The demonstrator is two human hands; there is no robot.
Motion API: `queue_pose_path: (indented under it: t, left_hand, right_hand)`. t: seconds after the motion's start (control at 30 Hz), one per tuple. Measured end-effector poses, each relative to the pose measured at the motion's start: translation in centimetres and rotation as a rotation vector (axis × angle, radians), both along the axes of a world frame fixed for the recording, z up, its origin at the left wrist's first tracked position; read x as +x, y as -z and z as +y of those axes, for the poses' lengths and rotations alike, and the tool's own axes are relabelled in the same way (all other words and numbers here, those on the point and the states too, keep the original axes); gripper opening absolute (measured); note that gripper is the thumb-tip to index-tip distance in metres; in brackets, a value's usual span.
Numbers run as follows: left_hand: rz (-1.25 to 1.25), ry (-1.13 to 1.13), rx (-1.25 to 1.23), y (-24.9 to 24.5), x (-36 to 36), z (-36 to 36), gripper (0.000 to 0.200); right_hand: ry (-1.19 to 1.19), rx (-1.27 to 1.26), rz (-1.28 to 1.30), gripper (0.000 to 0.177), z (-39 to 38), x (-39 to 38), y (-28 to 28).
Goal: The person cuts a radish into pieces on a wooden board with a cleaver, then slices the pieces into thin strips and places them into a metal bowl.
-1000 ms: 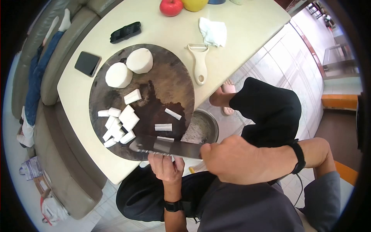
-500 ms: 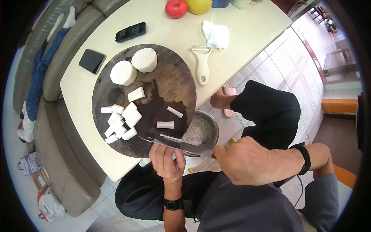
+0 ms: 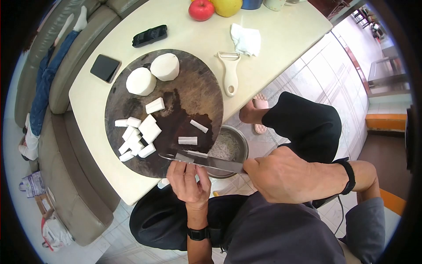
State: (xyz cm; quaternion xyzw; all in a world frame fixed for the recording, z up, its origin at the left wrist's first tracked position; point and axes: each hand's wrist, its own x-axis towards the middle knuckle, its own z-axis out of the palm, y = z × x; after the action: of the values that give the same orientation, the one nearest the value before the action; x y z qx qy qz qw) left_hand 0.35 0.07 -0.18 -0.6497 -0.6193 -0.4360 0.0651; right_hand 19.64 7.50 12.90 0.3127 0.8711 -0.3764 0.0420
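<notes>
My right hand [image 3: 283,176] grips a kitchen knife [image 3: 226,165] by its handle, the blade pointing left across the near edge of a round dark cutting board [image 3: 193,83]. Bent fingers of my left hand [image 3: 190,182] press close against the blade, on a piece of white radish mostly hidden by the knife and fingers. A thin white strip [image 3: 196,153] lies just beyond the blade. Two thick radish rounds [image 3: 141,81] stand at the board's far side. Several cut radish chunks [image 3: 149,129] are heaped on the left, with two small sticks [image 3: 188,141] nearer the blade.
A metal bowl [image 3: 246,152] of white shreds sits below the table edge, right of the board. On the table [image 3: 193,33] are a peeler [image 3: 230,75], a white cloth [image 3: 246,40], a phone [image 3: 105,68], a black case [image 3: 150,36] and a red apple [image 3: 201,9]. Another person's legs [image 3: 57,61] rest on the sofa.
My right hand and the knife handle have risen slightly, away from my body. My left hand has barely shifted, and the radish pieces keep their places on the board.
</notes>
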Motion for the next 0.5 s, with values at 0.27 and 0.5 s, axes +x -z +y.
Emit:
queue_pose_path:
  t: [0.27,0.5]
  left_hand:
    - [0.064,0.041,-0.030,0.46,-0.92,0.21,0.014]
    - [0.072,0.025,-0.028,0.86,-1.01,0.12,0.017]
  right_hand:
    - [-0.069,0.035,-0.011,0.021,0.60,0.42,-0.30]
    - [-0.107,0.090,-0.002,0.018,0.80,0.34,-0.37]
